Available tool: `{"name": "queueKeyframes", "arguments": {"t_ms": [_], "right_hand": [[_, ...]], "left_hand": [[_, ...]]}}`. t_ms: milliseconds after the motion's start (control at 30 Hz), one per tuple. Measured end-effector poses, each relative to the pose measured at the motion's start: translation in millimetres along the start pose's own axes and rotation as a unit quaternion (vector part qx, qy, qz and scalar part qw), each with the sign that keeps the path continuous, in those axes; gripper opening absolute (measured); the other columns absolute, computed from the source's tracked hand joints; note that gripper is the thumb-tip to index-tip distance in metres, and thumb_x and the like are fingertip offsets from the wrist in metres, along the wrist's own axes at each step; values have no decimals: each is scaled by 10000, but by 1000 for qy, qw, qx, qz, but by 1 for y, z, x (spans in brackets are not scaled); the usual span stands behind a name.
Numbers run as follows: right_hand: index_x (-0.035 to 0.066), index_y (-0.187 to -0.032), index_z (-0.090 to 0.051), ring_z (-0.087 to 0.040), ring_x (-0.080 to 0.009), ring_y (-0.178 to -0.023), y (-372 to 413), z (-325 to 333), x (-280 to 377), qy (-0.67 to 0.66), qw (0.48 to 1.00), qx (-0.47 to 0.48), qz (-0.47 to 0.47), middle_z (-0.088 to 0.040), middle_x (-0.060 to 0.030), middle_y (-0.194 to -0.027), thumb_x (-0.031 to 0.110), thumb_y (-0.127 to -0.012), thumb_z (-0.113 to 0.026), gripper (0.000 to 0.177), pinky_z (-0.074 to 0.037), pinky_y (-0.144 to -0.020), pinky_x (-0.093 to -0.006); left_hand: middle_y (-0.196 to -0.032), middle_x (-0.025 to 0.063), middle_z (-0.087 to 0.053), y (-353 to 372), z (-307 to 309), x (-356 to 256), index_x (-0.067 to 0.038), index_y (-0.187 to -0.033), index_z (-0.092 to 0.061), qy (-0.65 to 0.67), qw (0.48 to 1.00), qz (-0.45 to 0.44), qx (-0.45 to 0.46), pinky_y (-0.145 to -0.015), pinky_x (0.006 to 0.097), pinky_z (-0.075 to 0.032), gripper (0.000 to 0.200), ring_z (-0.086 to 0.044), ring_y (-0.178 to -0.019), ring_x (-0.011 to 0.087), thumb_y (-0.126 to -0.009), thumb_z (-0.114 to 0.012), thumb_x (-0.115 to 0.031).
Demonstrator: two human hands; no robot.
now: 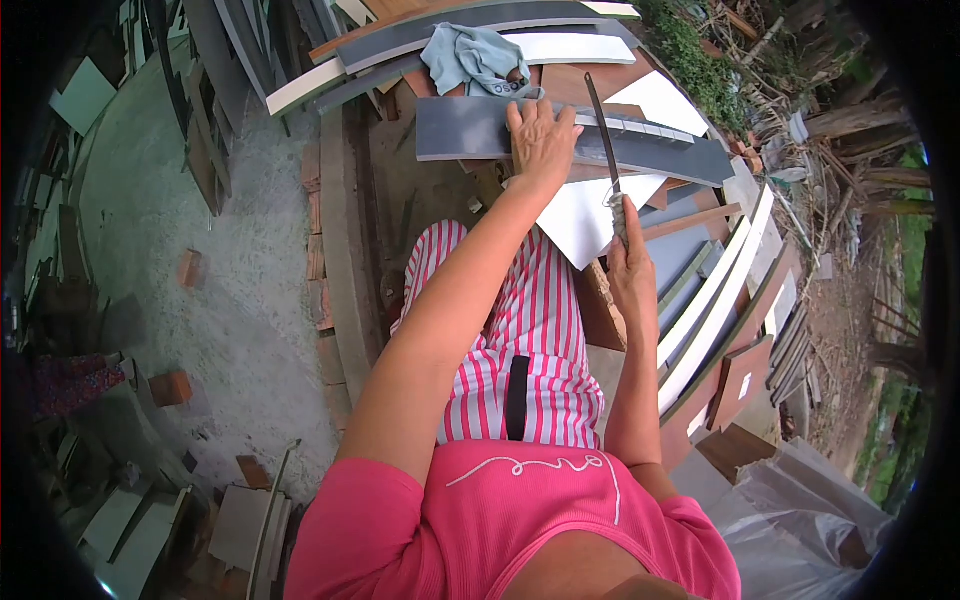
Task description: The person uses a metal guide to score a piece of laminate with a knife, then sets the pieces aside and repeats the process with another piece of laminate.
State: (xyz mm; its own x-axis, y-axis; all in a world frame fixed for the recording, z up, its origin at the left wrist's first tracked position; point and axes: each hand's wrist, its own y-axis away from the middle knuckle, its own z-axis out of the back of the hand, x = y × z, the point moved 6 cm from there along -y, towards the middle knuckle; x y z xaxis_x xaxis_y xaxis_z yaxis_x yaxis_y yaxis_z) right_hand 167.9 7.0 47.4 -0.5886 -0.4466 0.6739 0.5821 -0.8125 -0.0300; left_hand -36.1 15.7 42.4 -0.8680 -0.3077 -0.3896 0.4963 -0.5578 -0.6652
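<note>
My left hand (541, 140) presses down on a dark grey board (465, 130), its fingers over the far edge near a pale strip (650, 128). In my right hand (630, 255) is the wrapped handle of a long, thin blade (603, 125), which points away from me and crosses over the grey board. Beneath the blade and handle lies a white panel (590, 222). A light blue cloth (475, 60) rests just beyond the board, past my left hand.
Stacked boards (700, 300) fan out on the right. Bricks (172, 388) and a brick-edged kerb (315, 230) are on the left floor. Plastic sheeting (800, 510) hangs at the lower right. Branches and plants lie beyond the stack.
</note>
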Motion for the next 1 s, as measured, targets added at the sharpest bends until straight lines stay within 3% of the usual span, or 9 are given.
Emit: {"name": "queueKeyframes", "arguments": {"t_ms": [167, 233, 533, 633, 833, 1000], "right_hand": [[249, -1489, -283, -623, -446, -1010, -1, -2, 5, -20, 1000, 1, 3, -609, -314, -1120, 145, -971, -410, 543, -473, -817, -472], [245, -1489, -284, -621, -434, -1031, -6, -4, 7, -39, 996, 41, -63, -602, -320, -1132, 150, -969, -410, 543, -468, -826, -474], [251, -1491, -261, -600, -475, -1027, -76, -24, 10, -27, 995, 60, -73, -608, -326, -1113, 164, -984, -395, 532, -459, -817, -496], [244, -1495, -245, -603, -486, -1003, -63, -22, 12, -14, 999, 35, -34, -625, -329, -1051, 160, -983, -401, 542, -453, -805, -508], [235, -1502, -222, -633, -475, -930, 28, -15, -11, 29, 998, 28, -48, -626, -334, -1004, 147, -985, -410, 557, -459, -756, -517], [233, -1500, -228, -635, -476, -917, 30, -7, -14, 19, 999, 14, -33, -624, -347, -974, 132, -975, -403, 563, -461, -753, -512]], "left_hand": [[-872, 106, -567, -1, 1, -2, -105, -895, -650, -7, 1000, -10, -21, -850, 446, -326, 219, -518, -871, 272, -791, -712, -288], [-868, 105, -564, -1, 0, -2, -105, -893, -649, -7, 1000, -11, -21, -854, 447, -326, 221, -517, -872, 273, -792, -711, -292], [-856, 99, -555, -1, 1, -4, -112, -893, -644, -23, 999, -5, -25, -832, 442, -330, 234, -508, -862, 271, -805, -690, -324], [-849, 94, -551, 0, 1, -4, -117, -894, -644, -26, 999, 4, -22, -819, 436, -331, 239, -505, -855, 268, -806, -687, -336], [-844, 87, -548, 0, -3, -3, -124, -895, -646, -36, 999, 8, -11, -813, 429, -329, 247, -505, -846, 260, -800, -693, -347], [-847, 86, -551, 0, -1, -4, -124, -888, -650, -25, 999, -10, -23, -813, 430, -327, 248, -506, -842, 258, -792, -701, -347]]}}
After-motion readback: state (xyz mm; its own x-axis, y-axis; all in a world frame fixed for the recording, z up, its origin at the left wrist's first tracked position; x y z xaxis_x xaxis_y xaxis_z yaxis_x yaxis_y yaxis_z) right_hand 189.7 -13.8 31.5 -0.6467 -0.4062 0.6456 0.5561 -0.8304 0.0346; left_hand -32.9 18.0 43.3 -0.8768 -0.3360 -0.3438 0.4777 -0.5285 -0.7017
